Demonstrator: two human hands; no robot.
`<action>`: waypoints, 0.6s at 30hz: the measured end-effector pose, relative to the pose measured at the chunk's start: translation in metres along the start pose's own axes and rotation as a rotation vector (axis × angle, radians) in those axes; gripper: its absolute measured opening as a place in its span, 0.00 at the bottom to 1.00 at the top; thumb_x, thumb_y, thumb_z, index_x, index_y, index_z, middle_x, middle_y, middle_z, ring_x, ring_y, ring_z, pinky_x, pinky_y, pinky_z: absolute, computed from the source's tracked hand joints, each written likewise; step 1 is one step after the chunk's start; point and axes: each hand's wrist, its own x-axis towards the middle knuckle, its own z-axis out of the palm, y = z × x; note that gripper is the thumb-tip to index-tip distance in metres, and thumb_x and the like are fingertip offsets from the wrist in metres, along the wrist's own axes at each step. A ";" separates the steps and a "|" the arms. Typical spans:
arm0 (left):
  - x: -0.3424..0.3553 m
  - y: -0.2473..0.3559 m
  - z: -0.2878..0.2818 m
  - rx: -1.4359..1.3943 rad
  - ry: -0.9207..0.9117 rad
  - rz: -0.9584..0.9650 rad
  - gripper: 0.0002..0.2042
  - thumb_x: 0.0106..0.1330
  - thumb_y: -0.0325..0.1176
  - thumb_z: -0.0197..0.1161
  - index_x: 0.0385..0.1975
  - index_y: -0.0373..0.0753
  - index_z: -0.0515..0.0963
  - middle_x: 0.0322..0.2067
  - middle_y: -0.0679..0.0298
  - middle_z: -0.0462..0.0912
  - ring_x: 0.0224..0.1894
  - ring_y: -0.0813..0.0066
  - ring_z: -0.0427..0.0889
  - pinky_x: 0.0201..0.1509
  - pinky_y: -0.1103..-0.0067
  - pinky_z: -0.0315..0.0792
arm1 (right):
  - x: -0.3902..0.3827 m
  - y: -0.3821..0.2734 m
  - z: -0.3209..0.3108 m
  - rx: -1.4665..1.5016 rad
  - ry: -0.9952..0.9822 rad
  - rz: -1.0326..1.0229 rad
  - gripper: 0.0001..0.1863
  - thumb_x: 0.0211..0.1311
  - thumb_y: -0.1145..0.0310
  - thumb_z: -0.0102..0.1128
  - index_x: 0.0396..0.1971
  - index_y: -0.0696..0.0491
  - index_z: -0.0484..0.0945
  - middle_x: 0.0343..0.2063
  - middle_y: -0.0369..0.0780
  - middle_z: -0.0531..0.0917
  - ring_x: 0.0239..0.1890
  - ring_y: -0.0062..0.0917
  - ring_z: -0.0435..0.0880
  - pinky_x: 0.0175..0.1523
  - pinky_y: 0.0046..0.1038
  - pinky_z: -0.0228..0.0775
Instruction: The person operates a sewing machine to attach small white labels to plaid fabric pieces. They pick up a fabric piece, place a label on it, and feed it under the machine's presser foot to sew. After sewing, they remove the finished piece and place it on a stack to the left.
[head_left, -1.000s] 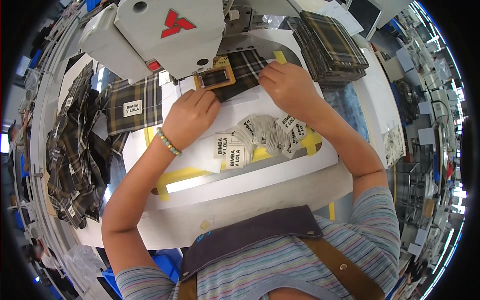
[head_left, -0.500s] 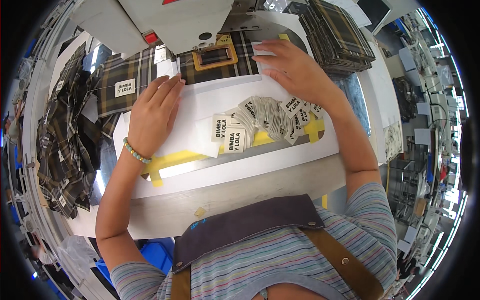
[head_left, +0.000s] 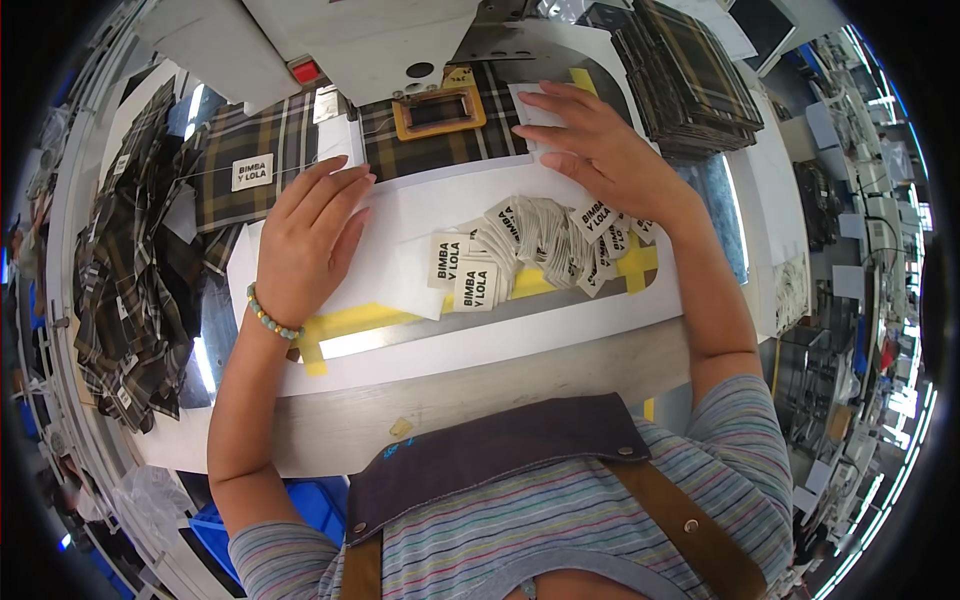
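Dark plaid fabric (head_left: 430, 149) lies under the head of a white sewing machine (head_left: 360, 45). A yellow rectangular clamp frame (head_left: 439, 133) rests on it. My left hand (head_left: 312, 225) is open, fingers stretched out flat near a white strip (head_left: 345, 150) on the fabric's left part. My right hand (head_left: 610, 155) is open as well, with spread fingertips on or just over another white strip (head_left: 527, 118) right of the frame; contact cannot be made out. Below the fabric, a fanned heap of cream printed labels (head_left: 545, 240) sits on the white sheet (head_left: 390, 235).
A plaid piece (head_left: 225, 200) bearing one label (head_left: 252, 172) extends left. Crumpled plaid pieces (head_left: 140, 290) hang beyond it. At the back right stands a tall stack of folded plaid pieces (head_left: 690, 85). Yellow tape (head_left: 355, 318) borders the work plate. Below is a blue bin (head_left: 315, 505).
My left hand has drawn back slightly toward me, its thumb now further from the fingers. The right hand stays about where it was, fingers a little more spread. The view shifts slightly.
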 end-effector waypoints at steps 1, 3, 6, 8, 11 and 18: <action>0.001 0.002 0.000 -0.007 0.004 -0.011 0.17 0.64 0.25 0.73 0.53 0.35 0.84 0.54 0.60 0.89 0.62 0.54 0.84 0.61 0.64 0.80 | 0.000 0.001 0.001 -0.006 -0.006 -0.007 0.21 0.80 0.60 0.57 0.68 0.47 0.82 0.77 0.39 0.71 0.83 0.40 0.58 0.85 0.43 0.52; 0.000 0.001 0.002 -0.007 -0.024 0.014 0.17 0.63 0.25 0.74 0.52 0.35 0.85 0.54 0.60 0.90 0.61 0.55 0.84 0.61 0.65 0.80 | 0.000 0.001 0.004 -0.018 -0.018 -0.020 0.21 0.80 0.60 0.58 0.67 0.46 0.83 0.77 0.38 0.72 0.83 0.39 0.59 0.84 0.43 0.53; -0.001 0.001 0.004 -0.012 -0.040 0.022 0.17 0.63 0.26 0.74 0.52 0.35 0.85 0.53 0.60 0.90 0.60 0.56 0.85 0.61 0.66 0.81 | 0.000 0.002 0.004 -0.003 -0.016 -0.035 0.20 0.78 0.60 0.61 0.65 0.45 0.84 0.76 0.38 0.72 0.82 0.38 0.59 0.84 0.43 0.54; -0.001 0.002 0.004 -0.012 -0.041 0.022 0.17 0.62 0.26 0.75 0.51 0.35 0.85 0.53 0.60 0.90 0.60 0.56 0.85 0.60 0.66 0.82 | 0.000 0.004 0.003 0.009 -0.013 -0.047 0.20 0.77 0.60 0.62 0.64 0.45 0.86 0.76 0.37 0.73 0.82 0.38 0.60 0.84 0.43 0.56; 0.000 0.002 0.003 -0.014 -0.045 0.024 0.17 0.62 0.25 0.74 0.51 0.34 0.85 0.52 0.60 0.90 0.59 0.56 0.85 0.60 0.66 0.82 | -0.001 0.004 0.003 0.023 -0.012 -0.047 0.19 0.77 0.60 0.62 0.63 0.46 0.86 0.76 0.37 0.73 0.82 0.37 0.61 0.83 0.43 0.56; 0.000 0.003 0.004 -0.053 -0.041 0.021 0.16 0.62 0.22 0.73 0.50 0.33 0.84 0.50 0.57 0.90 0.57 0.55 0.86 0.60 0.65 0.81 | -0.006 0.016 -0.024 -0.013 0.184 -0.085 0.16 0.77 0.59 0.63 0.55 0.51 0.89 0.70 0.41 0.80 0.71 0.39 0.76 0.73 0.40 0.71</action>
